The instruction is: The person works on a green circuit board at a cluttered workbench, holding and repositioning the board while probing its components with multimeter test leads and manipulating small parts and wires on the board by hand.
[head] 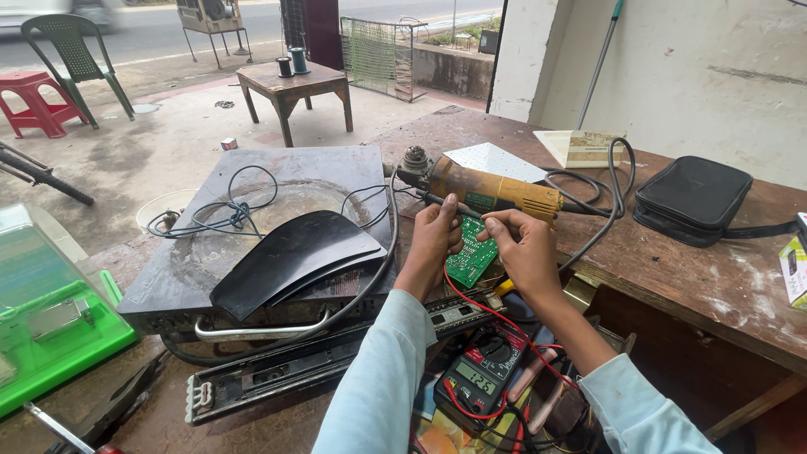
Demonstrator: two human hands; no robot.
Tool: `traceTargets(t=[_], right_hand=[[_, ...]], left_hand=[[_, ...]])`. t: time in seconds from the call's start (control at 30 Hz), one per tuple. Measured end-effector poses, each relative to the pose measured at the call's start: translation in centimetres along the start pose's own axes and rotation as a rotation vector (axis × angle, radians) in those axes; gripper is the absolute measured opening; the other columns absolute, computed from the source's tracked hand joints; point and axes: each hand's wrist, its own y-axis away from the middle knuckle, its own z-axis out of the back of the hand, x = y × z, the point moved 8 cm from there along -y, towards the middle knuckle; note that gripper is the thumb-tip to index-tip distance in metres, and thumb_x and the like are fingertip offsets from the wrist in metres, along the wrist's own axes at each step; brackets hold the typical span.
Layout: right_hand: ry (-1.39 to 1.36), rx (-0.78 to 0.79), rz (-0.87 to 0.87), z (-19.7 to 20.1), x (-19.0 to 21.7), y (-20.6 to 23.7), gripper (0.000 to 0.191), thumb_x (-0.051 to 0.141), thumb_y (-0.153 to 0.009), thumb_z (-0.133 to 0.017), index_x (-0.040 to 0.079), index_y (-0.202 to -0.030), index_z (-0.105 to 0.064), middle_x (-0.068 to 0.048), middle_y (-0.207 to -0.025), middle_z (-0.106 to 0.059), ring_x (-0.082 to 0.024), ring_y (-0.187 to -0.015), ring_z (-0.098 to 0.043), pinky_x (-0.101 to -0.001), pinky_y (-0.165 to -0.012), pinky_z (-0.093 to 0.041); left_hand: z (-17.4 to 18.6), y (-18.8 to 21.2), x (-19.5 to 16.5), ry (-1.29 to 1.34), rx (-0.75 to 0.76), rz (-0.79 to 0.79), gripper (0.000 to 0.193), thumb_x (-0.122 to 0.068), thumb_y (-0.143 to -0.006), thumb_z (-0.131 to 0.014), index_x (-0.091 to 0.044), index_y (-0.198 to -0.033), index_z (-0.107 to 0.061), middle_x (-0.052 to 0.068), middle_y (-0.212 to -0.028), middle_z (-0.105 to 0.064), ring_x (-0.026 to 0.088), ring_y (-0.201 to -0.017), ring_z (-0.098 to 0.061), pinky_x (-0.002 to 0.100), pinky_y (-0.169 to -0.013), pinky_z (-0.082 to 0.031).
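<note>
My left hand [435, 238] and my right hand [522, 246] hold thin black probes down on a small green circuit board [471, 254] lying on the wooden workbench [689, 269]. Red leads [487, 318] run from the probes down to a dark multimeter [483, 370] with a lit display, just below my hands. A yellow angle grinder [487, 190] lies right behind the board, with its grey cable [598, 220] looping off to the right.
A dark induction cooktop [252, 227] with a curved black panel [294, 256] and loose wires sits at left. A metal drawer slide [277, 370], a green plastic case [50, 319], a black pouch [693, 197]. Outside: a wooden table [294, 84], a green chair [71, 50].
</note>
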Motion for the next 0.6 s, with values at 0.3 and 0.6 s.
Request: traceTargets(t=[0.3,0.6], right_hand=[[-0.093,0.007,-0.060,-0.32,-0.49,0.08,0.017,0.014,-0.100,-0.064,0.002,-0.098,-0.075,-0.002,-0.076,-0.074,-0.002,-0.050,-0.049,-0.0225,-0.045,-0.039],[-0.069,-0.011,-0.110,-0.69,-0.71,0.44,0.017,0.014,-0.099,-0.064,0.001,-0.098,-0.075,-0.002,-0.074,-0.073,-0.003,-0.049,-0.047,-0.0232,-0.044,-0.036]], left_hand=[[-0.23,0.13,0.33,0.021,0.004,0.025,0.033,-0.032,-0.107,-0.054,0.001,-0.101,-0.058,-0.001,-0.070,-0.043,0.004,-0.044,-0.034,0.023,-0.039,-0.027],[-0.05,0.06,-0.24,-0.026,0.002,-0.024,0.034,-0.034,-0.105,-0.057,0.000,-0.105,-0.060,-0.002,-0.072,-0.043,0.004,-0.048,-0.035,0.023,-0.042,-0.029]])
